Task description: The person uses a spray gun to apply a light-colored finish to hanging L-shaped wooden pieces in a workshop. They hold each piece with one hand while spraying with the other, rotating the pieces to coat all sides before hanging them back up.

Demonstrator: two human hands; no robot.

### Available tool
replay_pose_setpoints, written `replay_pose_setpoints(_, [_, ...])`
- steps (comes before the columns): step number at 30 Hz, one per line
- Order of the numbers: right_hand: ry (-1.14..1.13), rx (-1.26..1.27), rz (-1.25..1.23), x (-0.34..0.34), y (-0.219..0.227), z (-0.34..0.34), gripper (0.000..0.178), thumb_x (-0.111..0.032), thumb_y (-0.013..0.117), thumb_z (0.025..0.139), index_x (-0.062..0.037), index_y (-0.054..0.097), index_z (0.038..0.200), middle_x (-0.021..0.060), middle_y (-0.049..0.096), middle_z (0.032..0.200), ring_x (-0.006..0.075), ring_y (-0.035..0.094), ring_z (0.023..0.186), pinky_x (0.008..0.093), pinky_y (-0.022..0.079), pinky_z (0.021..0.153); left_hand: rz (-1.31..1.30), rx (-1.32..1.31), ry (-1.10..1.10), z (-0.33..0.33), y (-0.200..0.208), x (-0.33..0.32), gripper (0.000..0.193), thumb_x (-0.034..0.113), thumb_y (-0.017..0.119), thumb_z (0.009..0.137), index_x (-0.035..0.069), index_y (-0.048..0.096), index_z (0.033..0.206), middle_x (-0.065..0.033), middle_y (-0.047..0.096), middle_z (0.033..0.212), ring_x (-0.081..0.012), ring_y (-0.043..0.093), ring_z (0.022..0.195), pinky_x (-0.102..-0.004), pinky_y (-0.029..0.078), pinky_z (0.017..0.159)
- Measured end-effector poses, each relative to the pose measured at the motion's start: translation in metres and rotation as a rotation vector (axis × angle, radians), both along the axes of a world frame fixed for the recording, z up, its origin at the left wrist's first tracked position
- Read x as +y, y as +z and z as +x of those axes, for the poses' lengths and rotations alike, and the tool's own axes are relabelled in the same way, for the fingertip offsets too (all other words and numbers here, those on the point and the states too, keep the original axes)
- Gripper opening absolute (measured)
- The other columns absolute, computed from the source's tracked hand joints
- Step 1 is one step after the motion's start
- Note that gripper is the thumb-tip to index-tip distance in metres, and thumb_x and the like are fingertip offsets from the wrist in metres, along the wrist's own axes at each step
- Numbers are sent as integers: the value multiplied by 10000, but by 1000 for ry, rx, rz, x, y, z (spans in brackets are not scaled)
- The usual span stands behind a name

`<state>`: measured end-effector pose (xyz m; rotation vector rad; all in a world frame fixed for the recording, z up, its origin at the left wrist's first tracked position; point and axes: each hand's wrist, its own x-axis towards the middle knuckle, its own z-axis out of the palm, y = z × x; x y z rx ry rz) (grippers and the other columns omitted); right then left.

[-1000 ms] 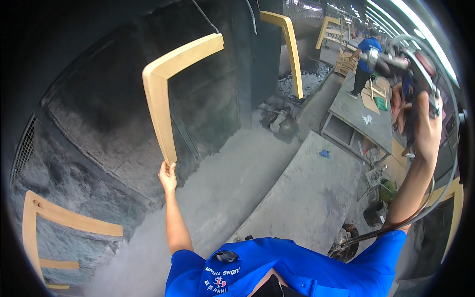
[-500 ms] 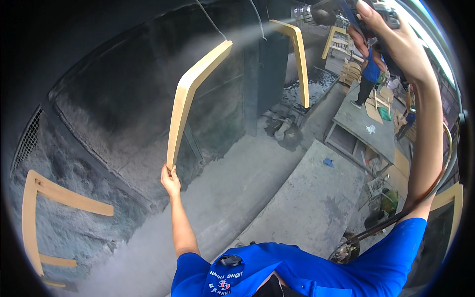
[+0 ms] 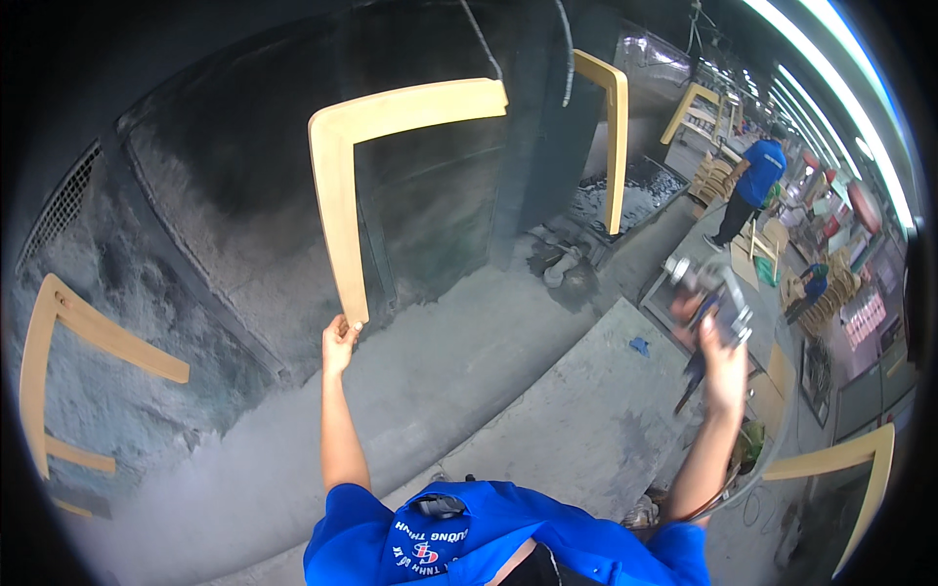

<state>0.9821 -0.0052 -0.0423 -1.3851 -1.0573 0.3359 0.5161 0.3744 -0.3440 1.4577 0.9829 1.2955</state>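
Note:
An angled pale wooden chair-frame piece (image 3: 333, 186) hangs from a thin cord (image 3: 484, 41) hooked at its upper right end. Its lower tip is pinched by my left hand (image 3: 339, 344), thumb and fingers closed on the wood. On the right, my right hand (image 3: 721, 359) grips a metal spray gun (image 3: 711, 298), its nozzle end toward the upper left. That hand and the gun are partly smeared by motion. No spray mist shows at the nozzle now.
Another bent wooden piece (image 3: 617, 137) hangs farther back; more hang at the left (image 3: 37, 361) and lower right (image 3: 873, 469). A dusty grey wall panel (image 3: 244, 195) stands behind. A grey table (image 3: 576, 410) lies at right. A person in blue (image 3: 760, 176) stands beyond it.
My right hand has come down from the upper right with the spray gun, and the spray has stopped. The wooden piece in my left hand has turned, showing its broad side.

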Motion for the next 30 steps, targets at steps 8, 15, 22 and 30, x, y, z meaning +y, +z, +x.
replay_pose_setpoints(8, [141,577,77,-22,-132,-50,457,-467,511,1047,-14,521,1105,118,601,800,75,392,423,223,316,403,-150,-59,-60,4,5,-27,231,113,719,941,-31,647,1107,-48,698,879,-77,554,709,-235,459,651])
replay_pose_setpoints(15, [364,302,314,-41,-133,-58,747,-689,617,884,40,551,1034,130,588,765,79,383,436,220,267,425,-128,-55,-111,0,5,-25,235,120,707,945,-21,658,1126,-55,701,918,-90,570,735,-248,466,673])
replay_pose_setpoints(22, [116,58,229,-37,-114,-63,674,-610,660,914,59,581,914,11,489,526,77,439,453,250,358,458,-149,-206,-126,2,3,-26,315,118,721,938,-34,636,1200,-66,701,1000,-100,591,839,-249,477,752])
replay_pose_setpoints(30, [426,200,427,-20,-117,-95,684,-628,645,917,54,608,895,15,509,518,99,488,432,267,404,442,-168,-738,6,-6,1,-49,604,388,538,1042,-91,452,1401,-224,599,1308,-294,607,1200,-389,487,1039])
